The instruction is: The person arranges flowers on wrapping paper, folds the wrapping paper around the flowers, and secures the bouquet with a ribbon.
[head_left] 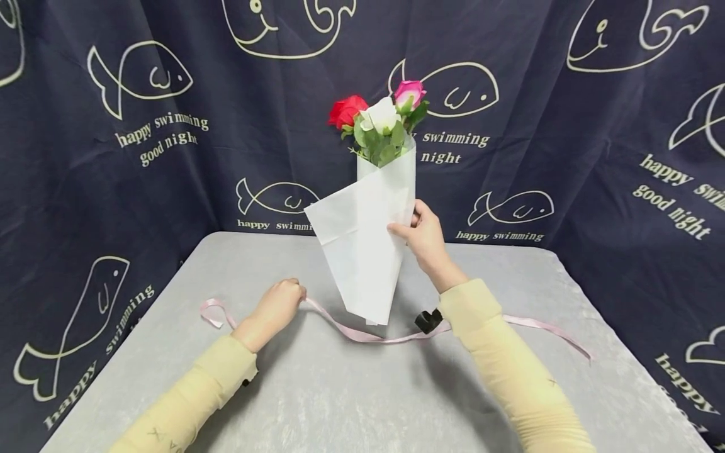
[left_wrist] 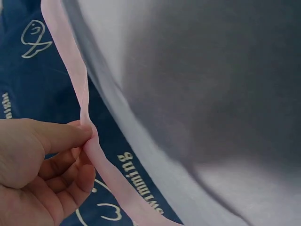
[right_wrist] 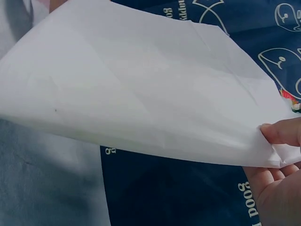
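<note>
In the head view a bouquet in white wrapping paper (head_left: 370, 239) stands tilted above the table, its lower end narrow. From its top rise a red rose (head_left: 347, 112), a white rose (head_left: 381, 116) and a pink rose (head_left: 409, 95). My right hand (head_left: 421, 236) grips the paper's right side, thumb in front; the right wrist view shows that thumb on the wrapping paper (right_wrist: 141, 94). Left of the bouquet, my left hand (head_left: 275, 308) holds a pink ribbon (head_left: 362, 335). Up close, the left hand (left_wrist: 51, 165) pinches the ribbon (left_wrist: 70, 56) between thumb and forefinger.
The ribbon stretches across the grey table (head_left: 317, 402), passing below the bouquet and under the right forearm. Its left end curls behind the left wrist. A black band (head_left: 428, 321) sits at the right cuff. Dark fish-print curtains (head_left: 272, 126) enclose the back and sides.
</note>
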Available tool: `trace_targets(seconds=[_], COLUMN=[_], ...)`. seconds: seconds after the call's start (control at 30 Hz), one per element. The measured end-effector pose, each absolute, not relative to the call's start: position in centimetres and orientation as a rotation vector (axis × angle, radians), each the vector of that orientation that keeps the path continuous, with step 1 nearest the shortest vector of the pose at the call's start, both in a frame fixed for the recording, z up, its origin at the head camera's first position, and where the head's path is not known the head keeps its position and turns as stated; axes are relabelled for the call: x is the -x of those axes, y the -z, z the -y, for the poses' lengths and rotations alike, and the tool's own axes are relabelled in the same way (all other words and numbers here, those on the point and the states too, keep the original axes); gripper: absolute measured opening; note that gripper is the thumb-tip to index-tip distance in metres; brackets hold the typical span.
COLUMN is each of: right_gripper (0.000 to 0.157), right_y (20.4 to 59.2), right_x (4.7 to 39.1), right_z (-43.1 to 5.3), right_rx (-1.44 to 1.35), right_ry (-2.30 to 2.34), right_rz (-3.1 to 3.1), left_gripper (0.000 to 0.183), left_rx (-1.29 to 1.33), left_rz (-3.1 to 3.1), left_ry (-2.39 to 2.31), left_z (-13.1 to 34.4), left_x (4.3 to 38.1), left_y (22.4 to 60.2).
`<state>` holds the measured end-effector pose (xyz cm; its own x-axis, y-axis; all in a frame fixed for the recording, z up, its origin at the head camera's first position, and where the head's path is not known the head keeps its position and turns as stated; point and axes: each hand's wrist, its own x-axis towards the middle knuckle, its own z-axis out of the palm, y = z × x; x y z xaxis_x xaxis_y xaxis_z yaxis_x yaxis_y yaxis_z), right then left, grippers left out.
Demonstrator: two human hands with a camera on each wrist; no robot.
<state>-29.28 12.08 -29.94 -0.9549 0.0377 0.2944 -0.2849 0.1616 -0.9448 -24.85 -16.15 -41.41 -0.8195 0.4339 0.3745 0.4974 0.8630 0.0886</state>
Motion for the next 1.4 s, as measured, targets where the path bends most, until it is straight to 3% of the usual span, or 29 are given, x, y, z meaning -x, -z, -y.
trace_targets(seconds=[0.2,0.4,0.63,0.9,1.4], right_gripper=[0.046,0.041,0.044,0.042,0.045], right_y=[30.2,30.6,31.6,32.2,32.0], right_x=[28.5,27.7,26.9,26.0,24.7], right_z=[-13.1,-14.0,-15.2,-15.6,-14.4], right_rx=[-0.226,-0.201,-0.197,-0.187,-0.189], right_ry=[-1.974,-2.060,-2.122,-2.182,-2.155], right_rz=[2.138,2.057,1.983,1.951,1.886], left_gripper=[0.011,0.013,0.015,0.022,0.051], left_rx=[0.680,0.666,0.607,0.750,0.759], left_rz=[2.734,2.608,2.298,2.043,2.115], left_ry=[0.259,0.336,0.530,0.628,0.450], left_z=[16.6,15.4,13.0,8.5,1.8], left_x=[25.5,24.9,22.5,18.9,17.5], left_y=[42.2,40.5,36.5,33.0,34.4])
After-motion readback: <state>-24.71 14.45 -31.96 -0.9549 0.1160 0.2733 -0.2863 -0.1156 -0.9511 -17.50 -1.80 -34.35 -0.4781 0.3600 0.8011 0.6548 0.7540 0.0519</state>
